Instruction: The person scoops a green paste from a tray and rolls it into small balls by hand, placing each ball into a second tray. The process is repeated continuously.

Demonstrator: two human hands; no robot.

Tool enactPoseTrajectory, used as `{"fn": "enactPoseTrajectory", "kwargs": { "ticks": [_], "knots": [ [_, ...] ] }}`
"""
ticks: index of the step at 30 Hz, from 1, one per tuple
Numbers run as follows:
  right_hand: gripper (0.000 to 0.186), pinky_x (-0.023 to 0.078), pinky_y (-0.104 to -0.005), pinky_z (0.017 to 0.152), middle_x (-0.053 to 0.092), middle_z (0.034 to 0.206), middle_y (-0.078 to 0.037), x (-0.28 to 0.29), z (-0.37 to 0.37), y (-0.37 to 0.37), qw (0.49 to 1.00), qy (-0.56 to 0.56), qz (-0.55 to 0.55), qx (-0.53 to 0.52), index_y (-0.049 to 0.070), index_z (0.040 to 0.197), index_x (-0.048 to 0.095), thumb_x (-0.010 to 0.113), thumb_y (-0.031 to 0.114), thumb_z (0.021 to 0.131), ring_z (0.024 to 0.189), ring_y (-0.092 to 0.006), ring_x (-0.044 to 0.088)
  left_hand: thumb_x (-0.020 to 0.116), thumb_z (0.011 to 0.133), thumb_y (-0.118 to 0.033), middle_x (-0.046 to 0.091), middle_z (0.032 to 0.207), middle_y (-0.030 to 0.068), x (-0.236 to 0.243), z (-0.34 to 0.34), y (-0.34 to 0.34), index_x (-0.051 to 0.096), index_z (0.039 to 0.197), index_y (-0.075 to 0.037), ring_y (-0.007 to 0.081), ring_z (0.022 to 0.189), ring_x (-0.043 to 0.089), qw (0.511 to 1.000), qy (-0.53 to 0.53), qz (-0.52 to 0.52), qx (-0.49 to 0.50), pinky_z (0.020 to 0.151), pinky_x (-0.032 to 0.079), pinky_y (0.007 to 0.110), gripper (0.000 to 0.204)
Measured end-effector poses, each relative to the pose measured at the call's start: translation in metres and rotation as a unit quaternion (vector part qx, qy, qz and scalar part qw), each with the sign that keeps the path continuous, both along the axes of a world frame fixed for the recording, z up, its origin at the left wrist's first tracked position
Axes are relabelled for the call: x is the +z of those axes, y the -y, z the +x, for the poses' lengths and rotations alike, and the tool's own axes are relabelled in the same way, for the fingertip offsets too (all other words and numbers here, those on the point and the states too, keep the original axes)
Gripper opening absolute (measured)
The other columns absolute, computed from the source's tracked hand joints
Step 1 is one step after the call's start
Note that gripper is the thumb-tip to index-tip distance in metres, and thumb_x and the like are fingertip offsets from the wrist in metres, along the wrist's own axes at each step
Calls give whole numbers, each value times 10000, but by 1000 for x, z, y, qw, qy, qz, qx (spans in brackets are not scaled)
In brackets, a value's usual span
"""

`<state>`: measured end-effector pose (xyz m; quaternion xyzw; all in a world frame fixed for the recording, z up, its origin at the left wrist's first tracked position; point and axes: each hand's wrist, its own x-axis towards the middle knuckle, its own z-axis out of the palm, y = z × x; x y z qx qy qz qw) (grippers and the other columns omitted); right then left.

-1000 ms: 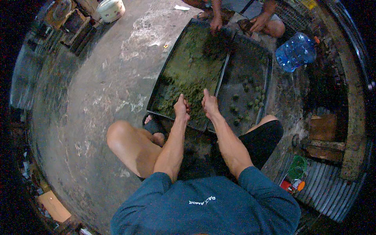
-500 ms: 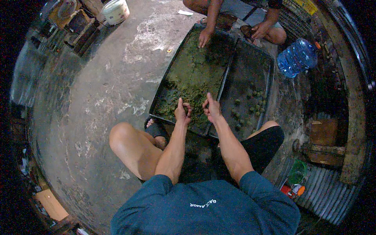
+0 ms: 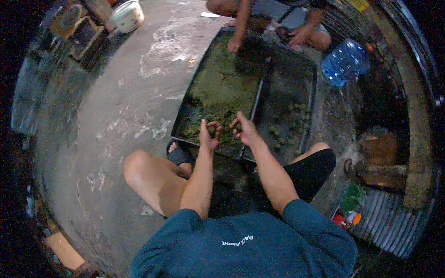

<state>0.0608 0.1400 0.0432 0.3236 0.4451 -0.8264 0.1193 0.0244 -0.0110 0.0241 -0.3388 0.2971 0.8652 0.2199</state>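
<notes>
My left hand [image 3: 209, 133] is loosely curled above the near end of a dark tray of crumbly green material [image 3: 211, 88], around something small and dark that I cannot make out. My right hand [image 3: 243, 128] faces it a short gap away, thumb raised, fingers bent and apart, with nothing clear in them. The material is loose and lumpy below both hands. A second dark tray [image 3: 285, 83] lies against the first on its right, with several small green balls [image 3: 278, 129] in it, blurred.
Across the trays, another person's hand [image 3: 235, 44] reaches into the green material, the other hand [image 3: 299, 36] near their leg. A blue water jug [image 3: 345, 62] lies to the right. A white bucket [image 3: 127, 16] stands back left; a corrugated metal sheet [image 3: 384, 222] and green container [image 3: 352, 199] lie near right.
My hands have moved slightly down and left in the view, and their fingers have loosened. The other person's hand has moved left and down from where it was a second ago.
</notes>
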Motion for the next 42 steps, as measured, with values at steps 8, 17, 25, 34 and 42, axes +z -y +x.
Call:
{"fn": "enactPoseTrajectory", "kwargs": {
  "ticks": [8,17,25,34,42],
  "knots": [
    [321,334,-277,387,517,614,-60,-62,61,-38,978,102,179,24,80,764,504,485,370,898,448,-143,441,462,881,-511,541,738,85,-69,34,-31,512,946,-29,187,601,526,969,16,-92,-228,456,392,319,488],
    [202,471,-267,508,577,787,-78,-95,61,-113,802,-38,591,-75,33,1040,552,519,119,860,665,-140,586,517,875,-350,518,1144,148,-63,20,-49,370,1250,-33,255,942,567,982,-40,-60,-176,699,487,359,514],
    [216,439,-400,750,596,926,-189,-175,-27,-1,696,-126,694,138,-4,947,582,539,183,849,839,-332,561,436,913,-260,573,1051,139,-49,-10,51,459,1142,-9,248,953,590,990,-9,-138,20,757,512,356,340],
    [129,420,-392,639,592,659,-106,-151,-56,1,770,-5,476,425,28,819,646,572,130,790,692,-252,517,470,900,-270,579,1047,144,-55,-11,57,463,1147,-4,250,959,587,991,34,-125,23,744,510,341,363],
    [596,467,-430,850,455,1209,-138,-136,-15,44,563,-187,645,482,184,1311,403,588,96,752,1106,-351,428,461,903,-250,577,1037,142,-64,-19,65,468,1138,-6,250,933,584,993,-2,-113,29,767,497,346,340]
  ]
}}
